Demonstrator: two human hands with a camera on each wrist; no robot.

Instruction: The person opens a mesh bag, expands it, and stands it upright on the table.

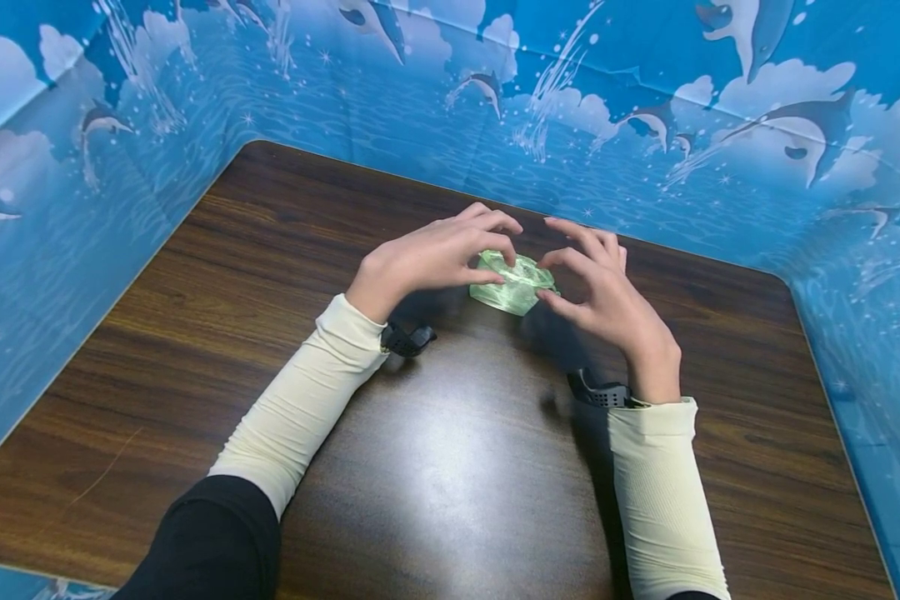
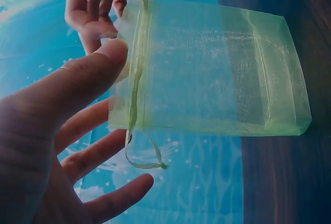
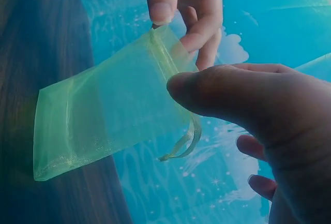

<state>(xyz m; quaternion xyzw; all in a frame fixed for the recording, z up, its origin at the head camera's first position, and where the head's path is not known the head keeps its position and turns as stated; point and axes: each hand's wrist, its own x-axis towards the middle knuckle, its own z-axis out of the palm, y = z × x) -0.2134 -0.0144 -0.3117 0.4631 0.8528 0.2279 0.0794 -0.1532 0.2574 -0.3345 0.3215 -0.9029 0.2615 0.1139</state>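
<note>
A sheer light-green drawstring pouch [image 1: 516,292] stands upright near the far side of the table, its mouth held by both hands. My left hand [image 1: 437,254] pinches one side of the mouth between thumb and forefinger, the other fingers spread. On the opposite side my right hand [image 1: 606,292] pinches the rim the same way. In the left wrist view the gathered ribbon channel runs along the top, and a ribbon loop [image 2: 142,165] hangs at one side. The right wrist view shows the other ribbon loop [image 3: 182,149]. Nothing shows inside the see-through pouch.
The dark wood-grain table [image 1: 450,467] has a glossy bright patch in the middle. A blue curtain with dolphins [image 1: 420,92] surrounds its back and sides. Black wrist straps [image 1: 603,392] sit at both cuffs.
</note>
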